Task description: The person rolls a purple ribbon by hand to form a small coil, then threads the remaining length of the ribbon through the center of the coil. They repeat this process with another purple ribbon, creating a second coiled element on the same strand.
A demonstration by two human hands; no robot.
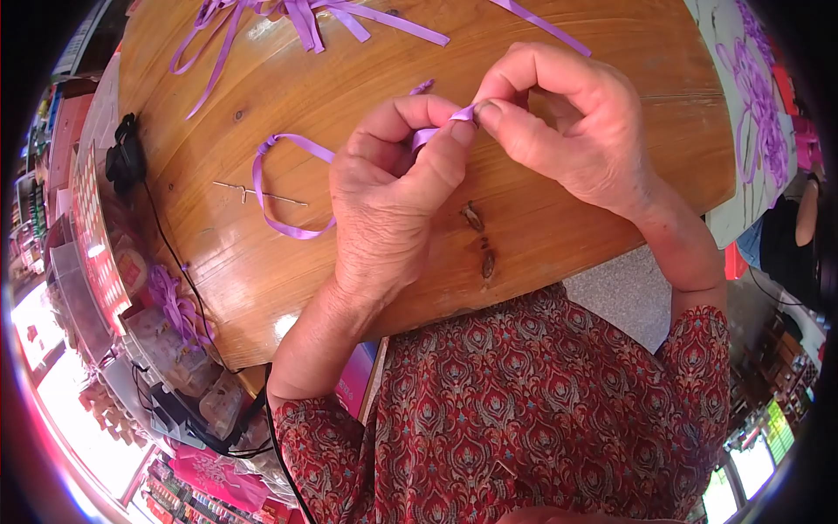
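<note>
A purple ribbon [298,232] runs in a loop from my left hand out over the wooden table. My left hand [393,166] pinches it between thumb and forefinger, where a small fold or knot shows. Just to the right, my right hand [567,122] pinches the same ribbon close to the left thumb tip. Both hands are raised a little over the table, fingertips almost touching. A short knotted piece of purple ribbon [422,87] sticks out behind the left forefinger. Inside and across the ribbon loop lies a thin metal hook tool [260,194].
At the table's [559,236] far side lies a pile of purple ribbons [305,17], with a single strip [546,28] to its right. More purple ribbon work [758,96] covers a white surface at right. A black cable [166,227] and plastic boxes [175,349] line the left edge.
</note>
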